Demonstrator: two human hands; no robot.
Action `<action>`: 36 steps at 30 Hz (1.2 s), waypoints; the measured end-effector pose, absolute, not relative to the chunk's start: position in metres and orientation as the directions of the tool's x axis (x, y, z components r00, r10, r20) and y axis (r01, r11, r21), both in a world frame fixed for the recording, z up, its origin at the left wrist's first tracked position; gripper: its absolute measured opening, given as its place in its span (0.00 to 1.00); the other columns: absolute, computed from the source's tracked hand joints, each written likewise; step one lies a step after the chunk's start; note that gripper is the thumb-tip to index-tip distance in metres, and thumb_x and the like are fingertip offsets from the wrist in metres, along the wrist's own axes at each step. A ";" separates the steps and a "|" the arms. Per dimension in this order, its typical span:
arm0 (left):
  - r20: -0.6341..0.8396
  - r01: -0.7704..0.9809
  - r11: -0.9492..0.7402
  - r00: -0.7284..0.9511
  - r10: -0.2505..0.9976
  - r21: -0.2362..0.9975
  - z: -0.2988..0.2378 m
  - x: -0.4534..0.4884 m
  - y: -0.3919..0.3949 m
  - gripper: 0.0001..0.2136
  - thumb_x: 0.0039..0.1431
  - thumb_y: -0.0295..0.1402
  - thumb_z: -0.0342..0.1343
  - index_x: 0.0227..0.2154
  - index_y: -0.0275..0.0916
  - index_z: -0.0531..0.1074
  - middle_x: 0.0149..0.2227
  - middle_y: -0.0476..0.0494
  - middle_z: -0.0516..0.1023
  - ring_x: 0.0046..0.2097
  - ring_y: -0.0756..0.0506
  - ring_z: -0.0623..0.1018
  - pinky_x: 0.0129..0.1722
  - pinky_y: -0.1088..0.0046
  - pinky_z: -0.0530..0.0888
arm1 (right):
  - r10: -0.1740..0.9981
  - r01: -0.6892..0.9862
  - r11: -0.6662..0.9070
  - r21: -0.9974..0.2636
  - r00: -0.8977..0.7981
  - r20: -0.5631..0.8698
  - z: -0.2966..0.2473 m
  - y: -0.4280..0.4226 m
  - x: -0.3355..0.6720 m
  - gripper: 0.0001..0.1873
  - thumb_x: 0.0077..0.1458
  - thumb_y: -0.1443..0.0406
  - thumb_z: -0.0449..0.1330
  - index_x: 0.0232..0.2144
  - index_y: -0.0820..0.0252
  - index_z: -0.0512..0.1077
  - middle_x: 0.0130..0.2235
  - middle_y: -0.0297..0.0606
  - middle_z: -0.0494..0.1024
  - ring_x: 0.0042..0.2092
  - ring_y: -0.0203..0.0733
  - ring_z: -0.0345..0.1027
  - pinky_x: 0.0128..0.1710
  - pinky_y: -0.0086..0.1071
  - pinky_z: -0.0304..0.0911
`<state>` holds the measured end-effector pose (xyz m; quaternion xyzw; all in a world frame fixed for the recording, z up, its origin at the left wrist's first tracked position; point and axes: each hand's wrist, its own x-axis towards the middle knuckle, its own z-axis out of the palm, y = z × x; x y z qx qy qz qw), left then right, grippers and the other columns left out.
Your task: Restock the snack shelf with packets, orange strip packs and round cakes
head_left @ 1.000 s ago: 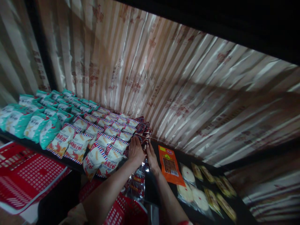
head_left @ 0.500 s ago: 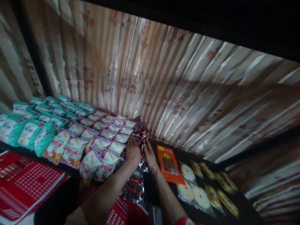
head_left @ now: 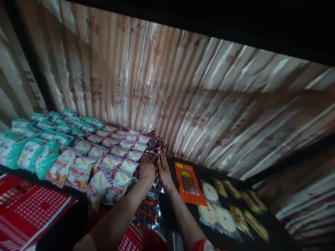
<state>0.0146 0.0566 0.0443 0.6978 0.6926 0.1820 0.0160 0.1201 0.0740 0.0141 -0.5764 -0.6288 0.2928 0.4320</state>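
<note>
Two hands (head_left: 147, 170) (head_left: 164, 171) flank dark packets (head_left: 156, 143).

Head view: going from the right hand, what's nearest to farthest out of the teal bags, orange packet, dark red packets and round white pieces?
1. Dark red packets: between the hands, by the right hand's fingers.
2. Orange packet: just to its right.
3. Round white pieces: farther right, past the orange packet.
4. Teal bags: far left.
</note>
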 end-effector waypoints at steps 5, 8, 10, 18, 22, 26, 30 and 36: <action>0.263 0.965 -0.072 0.004 0.965 0.252 0.045 0.014 0.057 0.23 0.53 0.14 0.37 0.52 0.17 0.61 0.53 0.20 0.66 0.56 0.40 0.66 0.53 0.64 0.65 | 0.974 0.447 0.182 -0.876 0.040 0.223 0.012 0.073 0.120 0.34 0.55 0.46 0.45 0.60 0.53 0.51 0.65 0.32 0.44 0.65 0.39 0.33 0.63 0.40 0.32; 0.276 0.974 -0.083 0.021 0.961 0.212 0.046 0.015 0.057 0.22 0.53 0.15 0.36 0.51 0.17 0.62 0.52 0.20 0.66 0.55 0.39 0.67 0.53 0.63 0.65 | 0.974 0.432 0.179 -0.884 0.047 0.221 0.009 0.072 0.121 0.35 0.54 0.46 0.46 0.60 0.53 0.51 0.65 0.32 0.44 0.65 0.39 0.33 0.63 0.39 0.31; 0.276 0.974 -0.079 0.017 0.961 0.214 0.046 0.017 0.058 0.22 0.54 0.15 0.36 0.51 0.17 0.62 0.52 0.20 0.66 0.55 0.39 0.68 0.52 0.61 0.66 | 0.974 0.425 0.173 -0.888 0.057 0.217 0.007 0.073 0.122 0.36 0.53 0.45 0.46 0.60 0.53 0.52 0.65 0.32 0.45 0.65 0.39 0.34 0.63 0.38 0.32; 0.266 0.964 -0.068 -0.002 0.964 0.255 0.047 0.023 0.060 0.21 0.55 0.16 0.37 0.51 0.17 0.62 0.52 0.17 0.65 0.55 0.38 0.67 0.50 0.60 0.68 | 0.971 0.434 0.169 -0.885 0.081 0.225 0.000 0.076 0.121 0.36 0.53 0.45 0.46 0.59 0.54 0.54 0.64 0.34 0.47 0.65 0.41 0.36 0.63 0.40 0.33; 0.281 0.969 -0.059 -0.011 0.960 0.238 0.050 0.025 0.059 0.21 0.56 0.17 0.36 0.50 0.18 0.63 0.49 0.18 0.68 0.52 0.37 0.70 0.47 0.57 0.70 | 0.969 0.426 0.171 -0.889 0.091 0.230 0.002 0.074 0.120 0.35 0.53 0.45 0.47 0.59 0.53 0.55 0.64 0.33 0.48 0.64 0.40 0.38 0.63 0.40 0.34; 0.258 0.967 -0.061 -0.005 0.966 0.248 0.056 0.027 0.057 0.20 0.57 0.19 0.36 0.50 0.19 0.63 0.49 0.18 0.69 0.51 0.37 0.71 0.46 0.57 0.70 | 0.964 0.426 0.190 -0.885 0.090 0.250 0.001 0.074 0.120 0.35 0.53 0.46 0.46 0.59 0.55 0.55 0.64 0.34 0.49 0.64 0.40 0.39 0.63 0.40 0.35; 0.212 0.968 -0.022 -0.033 0.977 0.251 0.064 0.031 0.054 0.19 0.59 0.21 0.36 0.50 0.19 0.63 0.50 0.18 0.67 0.52 0.37 0.70 0.46 0.59 0.70 | 0.966 0.403 0.180 -0.897 0.097 0.238 -0.003 0.075 0.120 0.37 0.53 0.44 0.45 0.59 0.56 0.54 0.64 0.35 0.47 0.64 0.40 0.38 0.63 0.39 0.35; 0.203 0.976 -0.008 -0.038 0.978 0.218 0.068 0.039 0.050 0.20 0.58 0.20 0.38 0.53 0.23 0.62 0.51 0.19 0.67 0.54 0.35 0.69 0.47 0.55 0.70 | 0.967 0.314 0.196 -0.929 0.098 0.237 -0.003 0.075 0.122 0.36 0.54 0.44 0.41 0.59 0.55 0.56 0.64 0.35 0.49 0.64 0.40 0.39 0.63 0.41 0.34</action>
